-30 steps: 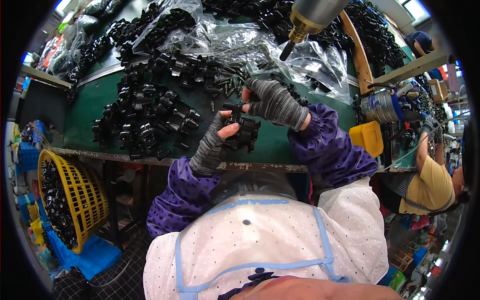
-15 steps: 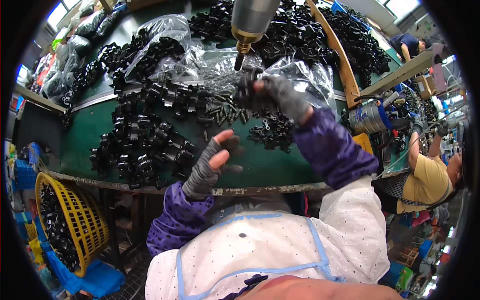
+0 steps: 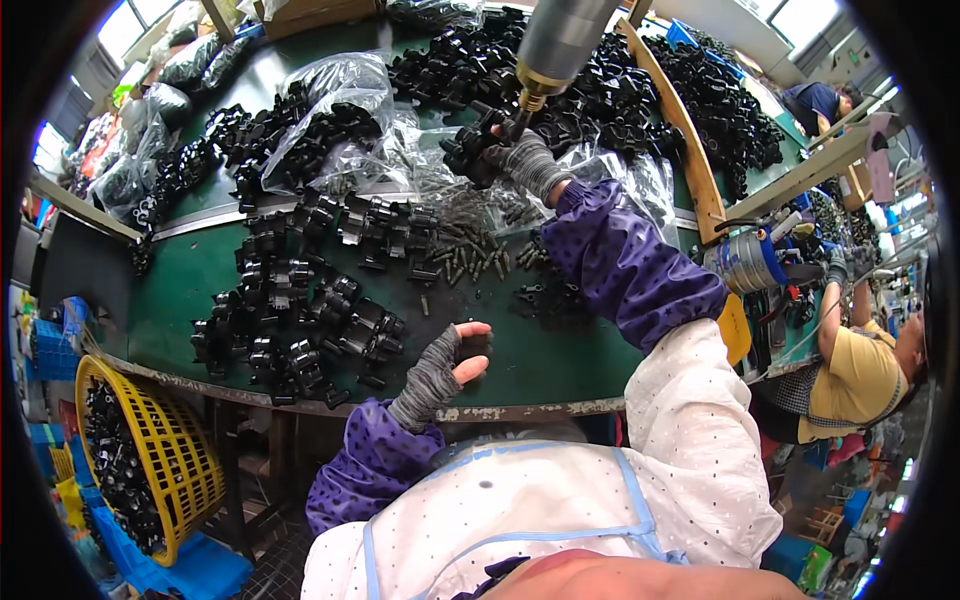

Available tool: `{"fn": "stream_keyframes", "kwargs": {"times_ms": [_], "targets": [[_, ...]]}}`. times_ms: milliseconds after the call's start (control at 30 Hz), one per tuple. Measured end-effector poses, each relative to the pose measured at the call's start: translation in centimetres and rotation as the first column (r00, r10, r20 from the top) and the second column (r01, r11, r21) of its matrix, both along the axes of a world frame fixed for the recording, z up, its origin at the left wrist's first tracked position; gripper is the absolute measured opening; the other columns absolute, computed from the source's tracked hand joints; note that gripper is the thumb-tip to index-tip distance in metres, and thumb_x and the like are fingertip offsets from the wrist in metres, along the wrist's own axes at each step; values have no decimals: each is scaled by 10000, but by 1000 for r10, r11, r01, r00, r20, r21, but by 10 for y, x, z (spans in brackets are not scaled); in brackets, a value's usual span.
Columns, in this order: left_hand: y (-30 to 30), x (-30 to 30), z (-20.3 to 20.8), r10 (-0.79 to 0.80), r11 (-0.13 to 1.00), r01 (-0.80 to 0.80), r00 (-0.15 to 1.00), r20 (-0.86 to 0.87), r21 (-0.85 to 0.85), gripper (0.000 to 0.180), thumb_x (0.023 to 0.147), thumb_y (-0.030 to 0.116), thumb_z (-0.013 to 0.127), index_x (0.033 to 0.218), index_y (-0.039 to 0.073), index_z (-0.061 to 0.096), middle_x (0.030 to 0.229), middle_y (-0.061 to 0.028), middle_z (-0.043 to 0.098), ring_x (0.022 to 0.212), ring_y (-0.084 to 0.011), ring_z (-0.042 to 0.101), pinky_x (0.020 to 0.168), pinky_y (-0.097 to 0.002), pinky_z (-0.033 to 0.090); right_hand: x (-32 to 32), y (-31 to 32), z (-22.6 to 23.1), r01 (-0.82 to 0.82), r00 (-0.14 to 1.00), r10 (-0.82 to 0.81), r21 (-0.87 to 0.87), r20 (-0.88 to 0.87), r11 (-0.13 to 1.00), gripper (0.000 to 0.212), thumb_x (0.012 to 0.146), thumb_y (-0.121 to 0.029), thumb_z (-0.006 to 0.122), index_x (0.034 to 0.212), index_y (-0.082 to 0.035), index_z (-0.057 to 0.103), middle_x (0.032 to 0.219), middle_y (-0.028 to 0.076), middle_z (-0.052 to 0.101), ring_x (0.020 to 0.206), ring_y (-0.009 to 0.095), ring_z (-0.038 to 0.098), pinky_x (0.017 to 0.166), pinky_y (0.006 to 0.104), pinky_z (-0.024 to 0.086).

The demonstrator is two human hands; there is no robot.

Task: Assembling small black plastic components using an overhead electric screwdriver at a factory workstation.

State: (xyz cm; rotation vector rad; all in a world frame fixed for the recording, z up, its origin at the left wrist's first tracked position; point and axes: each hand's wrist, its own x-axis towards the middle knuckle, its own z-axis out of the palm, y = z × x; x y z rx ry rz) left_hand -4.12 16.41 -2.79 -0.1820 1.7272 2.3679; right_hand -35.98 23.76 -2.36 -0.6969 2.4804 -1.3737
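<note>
My right hand [image 3: 528, 163], in a grey fingerless glove, reaches to the far middle of the bench, its fingers closed on a black plastic clamp-like part [image 3: 466, 147]. Directly over those fingers hangs the power screwdriver [image 3: 560, 50], its dark bit reaching down to the hand; whether bit and part touch is hidden. Near the bench's front edge, my left hand [image 3: 440, 372] holds nothing, thumb and forefinger apart. Between the hands lie small metal pins [image 3: 465, 255] in a loose pile. Small black pieces [image 3: 550, 298] sit under my right forearm. Assembled black clamps [image 3: 285, 290] are heaped to the left.
More black parts lie piled at the back, partly in clear plastic bags [image 3: 335, 110]. A wooden board [image 3: 680, 125] edges the pile on the right, near a blue-and-silver cylinder [image 3: 745, 260]. A yellow basket [image 3: 185, 450] of black parts stands lower left. A co-worker [image 3: 855, 370] is at right.
My right hand has moved farther out and slightly left, up beneath the screwdriver's bit, with the black clamp-like part. My left hand has drawn back toward the front edge. The whole view has shifted slightly.
</note>
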Motion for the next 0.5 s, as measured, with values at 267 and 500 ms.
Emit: {"fn": "stream_keyframes", "kwargs": {"times_ms": [267, 500], "targets": [[0, 0, -2, 1, 999, -1, 1000, 8, 42, 419, 795, 117, 566, 1184, 33, 435, 1078, -68, 509, 982, -149, 507, 812, -289, 451, -16, -24, -5, 63, 994, -62, -8, 88, 998, 392, 742, -117, 658, 1076, -34, 470, 699, 66, 573, 458, 127, 532, 382, 250, 431], [-3, 3, -3, 23, 996, -28, 998, 59, 88, 423, 792, 112, 568, 1184, 31, 434, 1078, -75, 510, 985, -163, 513, 808, -305, 461, -12, -27, -1, 109, 908, 16, -274, 418, 956, 228, 763, -144, 636, 949, -42, 552, 738, 46, 588, 524, 144, 564, 375, 263, 460]]}}
